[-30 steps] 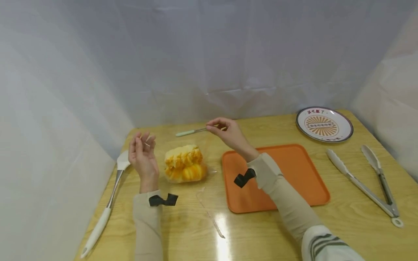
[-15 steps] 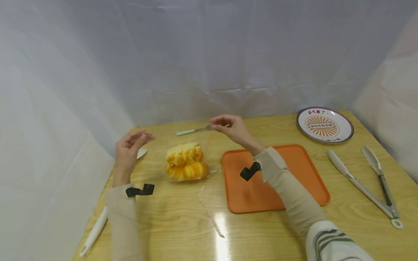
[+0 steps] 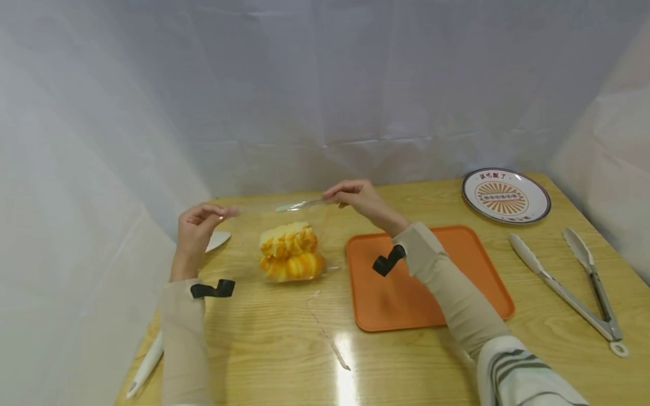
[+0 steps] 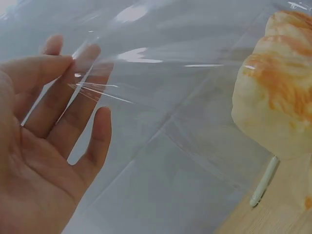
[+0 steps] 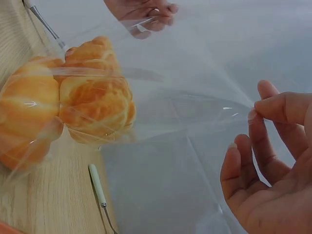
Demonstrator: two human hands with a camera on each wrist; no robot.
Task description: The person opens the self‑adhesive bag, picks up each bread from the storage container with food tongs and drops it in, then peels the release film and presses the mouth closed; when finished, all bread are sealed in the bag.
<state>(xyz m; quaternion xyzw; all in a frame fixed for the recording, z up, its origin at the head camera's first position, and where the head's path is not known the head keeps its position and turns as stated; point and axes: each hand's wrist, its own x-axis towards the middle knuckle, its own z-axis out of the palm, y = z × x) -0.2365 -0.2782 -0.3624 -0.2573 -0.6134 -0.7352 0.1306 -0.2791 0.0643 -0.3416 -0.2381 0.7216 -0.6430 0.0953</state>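
A clear plastic bag (image 5: 161, 122) holds two golden bread loaves (image 3: 288, 248), one in front of the other. My left hand (image 3: 195, 231) pinches the bag's upper left edge between thumb and fingertips. At the upper right edge, my right hand (image 3: 363, 204) pinches the film likewise. In the left wrist view, creases fan out across the film from the left fingertips (image 4: 73, 59). The bag's mouth is spread wide between the hands, with the loaves low inside. Behind the film lies a slim utensil with a pale green handle (image 5: 97, 185); its metal end overlaps my right fingertips in the head view.
An orange tray (image 3: 365, 299) lies under my right forearm. Farther right are metal tongs (image 3: 569, 293) spread apart and a patterned plate (image 3: 528, 208). A thin strip (image 3: 330, 341) lies in front of the bag. My left arm partly covers a white-handled spatula (image 3: 147, 366).
My left hand has moved left and turned, its fingers now pinching the bag's edge. My right hand has shifted slightly right. The film between them has been drawn wider.
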